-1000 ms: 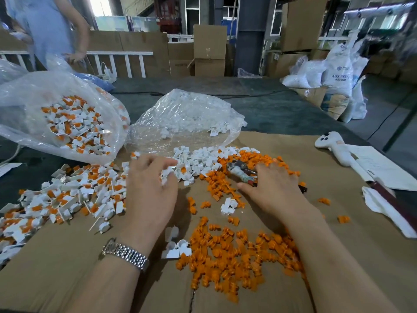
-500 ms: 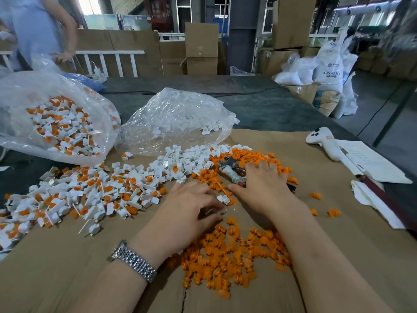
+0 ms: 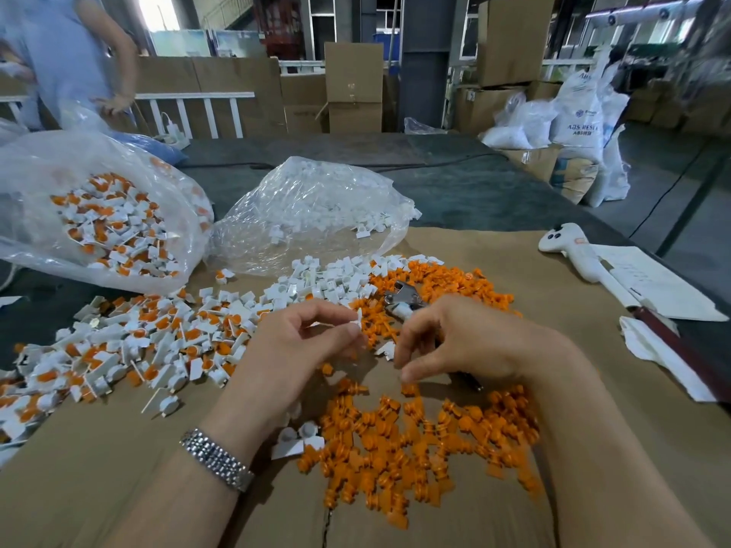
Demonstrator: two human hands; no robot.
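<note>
1. A brown cardboard sheet (image 3: 514, 247) covers the near part of the dark green bench (image 3: 474, 191). Every place below is given from that sheet.
2. Above the middle of the sheet, the left hand (image 3: 292, 350) pinches a small white piece (image 3: 359, 322) between thumb and forefinger. A metal wristwatch (image 3: 215, 458) is on that wrist.
3. Also over the sheet's middle, the right hand (image 3: 466, 342) has its fingers curled and its thumb and forefinger tips close together above the orange pile (image 3: 415, 441). I cannot tell whether it holds anything.
4. The orange pile spreads across the sheet's middle and near part, with a metal tool (image 3: 403, 298) lying in its far part.
5. A heap of white-and-orange pieces (image 3: 138, 342) covers the sheet's left side.
6. At the sheet's far edge lies a clear bag of white pieces (image 3: 316, 207). Off its far left corner is a fuller clear bag (image 3: 99, 215) of white-and-orange pieces.
7. A white controller (image 3: 573, 251) and papers (image 3: 652, 282) lie at the sheet's right edge.
8. Far beyond the sheet, past the bench, are a white railing (image 3: 197, 108), stacked cardboard boxes (image 3: 352, 85), white sacks (image 3: 577, 120) and a person in blue (image 3: 67, 53).
</note>
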